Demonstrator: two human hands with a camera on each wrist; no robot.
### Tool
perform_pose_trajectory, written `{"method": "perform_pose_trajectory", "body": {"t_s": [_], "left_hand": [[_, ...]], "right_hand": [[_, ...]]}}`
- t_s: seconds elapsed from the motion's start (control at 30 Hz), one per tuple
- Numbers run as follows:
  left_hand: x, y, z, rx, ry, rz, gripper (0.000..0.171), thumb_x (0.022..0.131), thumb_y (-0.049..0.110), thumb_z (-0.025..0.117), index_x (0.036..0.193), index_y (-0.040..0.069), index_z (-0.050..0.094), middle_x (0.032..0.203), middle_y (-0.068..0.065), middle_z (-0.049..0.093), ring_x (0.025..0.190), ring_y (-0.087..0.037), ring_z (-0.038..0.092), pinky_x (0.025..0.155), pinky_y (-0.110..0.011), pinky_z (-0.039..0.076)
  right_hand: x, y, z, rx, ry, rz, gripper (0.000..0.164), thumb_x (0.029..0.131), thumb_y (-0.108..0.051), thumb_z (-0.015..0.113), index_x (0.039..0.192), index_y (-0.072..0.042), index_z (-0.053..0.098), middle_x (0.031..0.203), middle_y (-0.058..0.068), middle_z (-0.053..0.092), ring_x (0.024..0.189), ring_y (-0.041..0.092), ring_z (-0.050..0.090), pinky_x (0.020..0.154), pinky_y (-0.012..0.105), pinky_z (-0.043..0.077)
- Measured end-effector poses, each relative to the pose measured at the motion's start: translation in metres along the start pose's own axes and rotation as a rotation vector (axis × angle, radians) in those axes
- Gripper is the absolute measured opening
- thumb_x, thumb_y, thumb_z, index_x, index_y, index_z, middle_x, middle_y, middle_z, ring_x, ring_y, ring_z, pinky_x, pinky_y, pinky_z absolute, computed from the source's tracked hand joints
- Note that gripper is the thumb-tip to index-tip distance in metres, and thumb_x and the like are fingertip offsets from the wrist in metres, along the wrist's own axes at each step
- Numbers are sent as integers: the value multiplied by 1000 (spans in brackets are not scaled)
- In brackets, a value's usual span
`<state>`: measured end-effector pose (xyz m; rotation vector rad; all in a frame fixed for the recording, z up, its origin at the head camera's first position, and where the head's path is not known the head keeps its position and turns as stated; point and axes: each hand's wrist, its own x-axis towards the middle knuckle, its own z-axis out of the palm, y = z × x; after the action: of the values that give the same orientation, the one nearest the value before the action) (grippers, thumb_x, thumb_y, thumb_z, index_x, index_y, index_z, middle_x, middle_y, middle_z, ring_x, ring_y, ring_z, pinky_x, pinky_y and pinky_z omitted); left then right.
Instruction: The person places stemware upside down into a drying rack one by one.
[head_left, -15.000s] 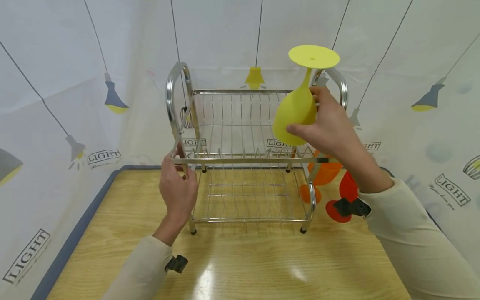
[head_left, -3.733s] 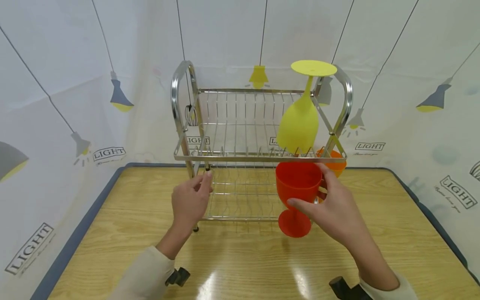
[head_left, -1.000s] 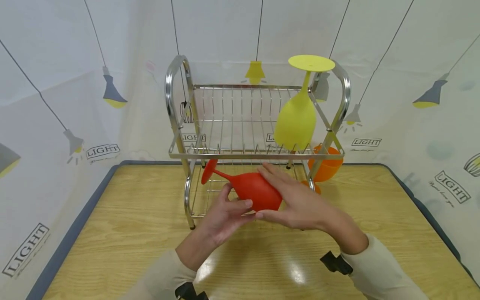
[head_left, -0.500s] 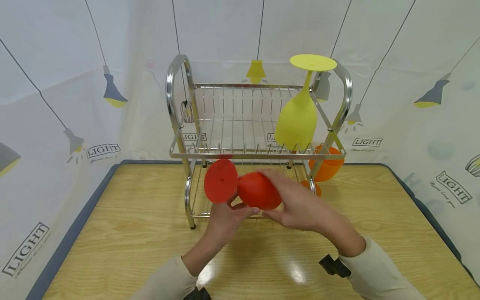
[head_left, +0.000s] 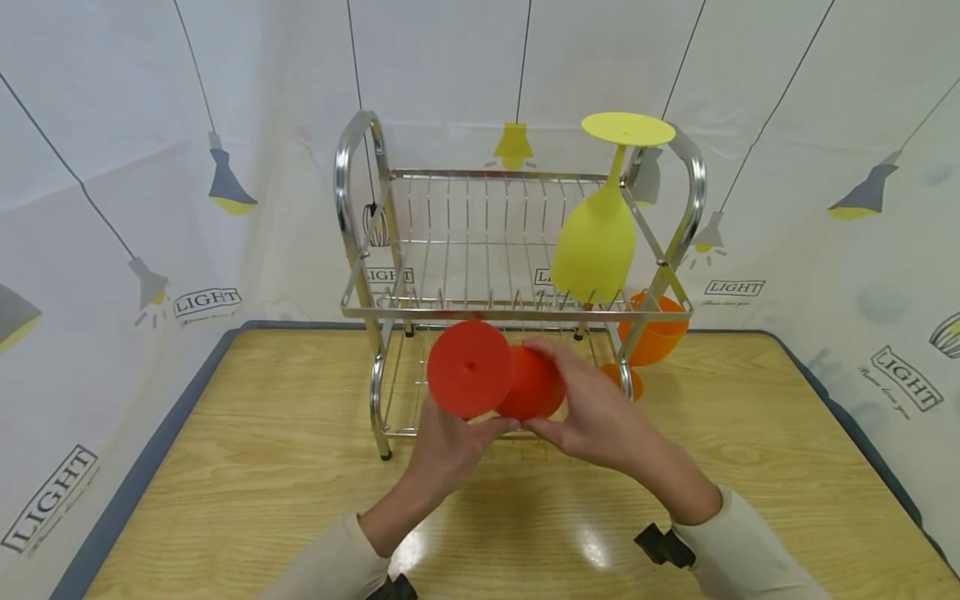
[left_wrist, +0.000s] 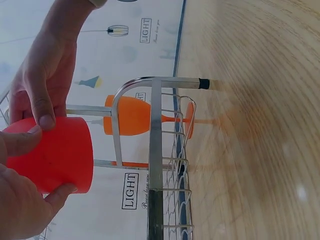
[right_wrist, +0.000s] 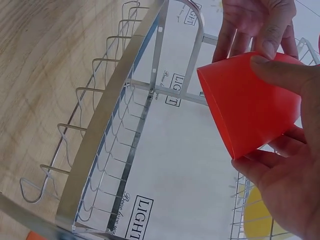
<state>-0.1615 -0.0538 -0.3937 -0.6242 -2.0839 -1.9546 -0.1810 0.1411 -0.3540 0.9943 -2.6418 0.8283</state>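
Note:
A red plastic goblet [head_left: 470, 368] is held between both hands in front of the rack's lower tier, its round foot turned toward the head camera. My left hand [head_left: 444, 454] grips the bowl from the left and below, partly hidden behind the foot. From the other side, my right hand [head_left: 603, 412] grips the same bowl, thumb underneath and fingers over the top. In the right wrist view the bowl [right_wrist: 250, 102] is tilted, with its rim toward the rack. A yellow goblet [head_left: 596, 242] stands upside down on the upper tier of the chrome dish rack [head_left: 517, 315], at the right.
An orange goblet [head_left: 656, 333] stands upright on the table beside the rack's right side, partly behind its frame. The wooden table [head_left: 247, 467] has a blue-grey edge. Behind it hangs a white printed backdrop [head_left: 285, 167].
The yellow goblet went from my right hand to the upper tier. My right hand brought the red goblet over, and both hands turned it, its foot swinging toward the head camera.

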Motion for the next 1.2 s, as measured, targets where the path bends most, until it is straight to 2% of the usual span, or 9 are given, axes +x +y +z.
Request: {"method": "perform_pose_trajectory", "body": {"t_s": [0.27,0.43,0.53,0.67,0.77,0.9,1.0,1.07,1.2], "left_hand": [[0,1,-1,101,-9,78,77,70,-6,83,135,16,47,126,1,59,115,-17,61,83,-29,57],[-3,0,-3,110,-24,157,70,76,-5,78,135,13,47,127,-3,58,112,-20,62,81,-31,58],[-3,0,-7,174,-5,191,66,80,-1,76,138,13,48,132,-6,54,116,-23,58,79,-30,58],[-2,1,-15,277,42,189,65,83,1,73,141,13,49,138,-6,53,125,-24,53,77,-29,58],[1,3,-20,338,70,173,66,84,-1,72,143,10,47,142,-7,53,129,-24,52,80,-32,57],[4,4,-26,430,99,187,63,86,5,71,144,11,47,142,-5,53,128,-22,53,93,-37,53],[5,4,-29,481,110,204,59,89,15,70,144,14,48,142,-4,54,128,-22,53,101,-42,48],[5,3,-32,517,116,192,59,89,22,70,143,13,48,143,-7,52,131,-25,50,104,-47,45],[4,1,-37,589,135,114,62,87,27,73,141,7,51,145,-14,49,138,-31,41,109,-55,36]], "right_hand": [[-4,0,1,5,65,-27,88,70,-19,88,141,-6,37,128,9,58,109,23,62,85,36,58],[-9,1,-2,38,78,-36,89,70,-19,88,142,-7,37,130,8,58,112,21,61,88,35,56],[-11,3,-5,48,103,-57,90,69,-20,89,142,-5,38,133,8,57,115,22,59,91,37,55],[-14,3,-9,65,111,-92,92,70,-20,89,144,-5,37,136,7,56,118,21,58,93,39,54],[-14,1,-14,58,113,-152,89,70,-23,88,143,-7,40,137,6,55,119,21,58,93,40,54],[-10,-6,-24,54,134,-280,79,75,-31,85,140,-8,48,138,6,55,122,23,57,95,42,53],[-6,-15,-33,82,153,-360,72,79,-36,80,138,-6,50,136,7,57,120,23,58,96,36,52],[-3,-21,-39,110,173,-399,71,81,-39,78,136,-4,51,133,7,59,118,22,59,96,31,51],[4,-34,-53,223,190,-471,69,81,-38,78,131,2,52,126,8,61,116,21,57,99,25,48]]}}
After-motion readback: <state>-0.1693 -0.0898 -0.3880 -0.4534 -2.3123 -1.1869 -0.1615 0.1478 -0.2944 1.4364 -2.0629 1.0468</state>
